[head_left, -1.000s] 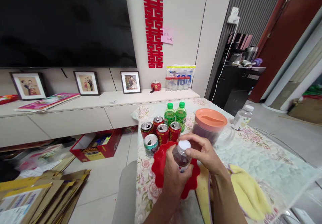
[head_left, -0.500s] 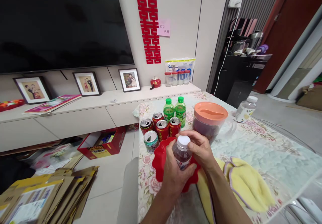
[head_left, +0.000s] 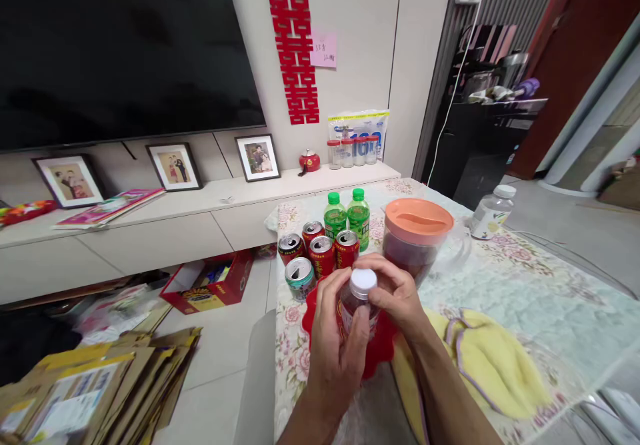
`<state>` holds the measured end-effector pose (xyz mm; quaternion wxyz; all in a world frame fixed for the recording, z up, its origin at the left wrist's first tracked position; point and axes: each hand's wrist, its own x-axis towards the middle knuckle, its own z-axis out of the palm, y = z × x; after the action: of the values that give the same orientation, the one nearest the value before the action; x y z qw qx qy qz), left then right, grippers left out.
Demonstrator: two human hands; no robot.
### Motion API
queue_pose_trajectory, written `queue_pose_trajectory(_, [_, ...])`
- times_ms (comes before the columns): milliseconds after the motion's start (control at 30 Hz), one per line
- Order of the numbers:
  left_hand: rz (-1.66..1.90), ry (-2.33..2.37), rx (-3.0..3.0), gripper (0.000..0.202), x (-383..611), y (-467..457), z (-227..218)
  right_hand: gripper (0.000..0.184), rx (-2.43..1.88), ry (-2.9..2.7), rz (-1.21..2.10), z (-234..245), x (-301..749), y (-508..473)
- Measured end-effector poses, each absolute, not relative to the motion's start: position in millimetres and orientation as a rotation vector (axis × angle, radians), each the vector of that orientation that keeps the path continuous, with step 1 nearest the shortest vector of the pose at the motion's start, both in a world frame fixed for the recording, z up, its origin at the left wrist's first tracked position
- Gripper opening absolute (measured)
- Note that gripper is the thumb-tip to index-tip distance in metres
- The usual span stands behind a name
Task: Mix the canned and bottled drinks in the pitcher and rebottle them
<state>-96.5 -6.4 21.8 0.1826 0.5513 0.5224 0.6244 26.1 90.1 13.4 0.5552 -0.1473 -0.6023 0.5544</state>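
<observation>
We've got both hands on one bottle (head_left: 353, 302) in the head view, roughly upright over the red bowl (head_left: 379, 360), though we can't tell if its base touches the bowl. Our left hand (head_left: 331, 335) is wrapped round the body, thumb across the near side, and our right hand (head_left: 399, 296) has its fingers curled up at the white cap (head_left: 363, 281). Between them they hide a good bit of the bottle and bowl.

It's pretty crowded just past them. The cans (head_left: 321, 257) sit close beyond the left hand, green bottles (head_left: 359, 223) right behind, and the jug (head_left: 416, 242) stands just beyond the right hand. Yellow cloth (head_left: 503, 372) lies on the table (head_left: 550, 318), partly hidden by our right forearm (head_left: 443, 382); one piece or two, we can't tell. Well off to the right there's a clear bottle (head_left: 491, 216).

Headcount: we make it five cans (four red, one teal), two green bottles, one jug, one clear bottle, one bowl. On the cabinet (head_left: 155, 238) behind, we count three frames (head_left: 258, 157), four jars (head_left: 347, 155) and one red pot (head_left: 311, 161). One red box (head_left: 213, 295) sits on the floor, plus cardboard (head_left: 110, 392) too jumbled to count.
</observation>
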Motion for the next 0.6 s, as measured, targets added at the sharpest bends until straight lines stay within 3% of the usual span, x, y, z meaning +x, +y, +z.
queue_pose_trajectory(333, [1.775, 1.408, 1.421, 0.026, -95.8, 3.2, 29.3, 0.022, -0.25, -1.386, 1.384, 5.8, 28.6, 94.1])
queue_pose_trajectory(600, [1.817, 1.377, 1.398, 0.032, -89.9, 4.9, 20.8, 0.027, -0.21, -1.334, 1.438, 5.7, 26.8, 92.2])
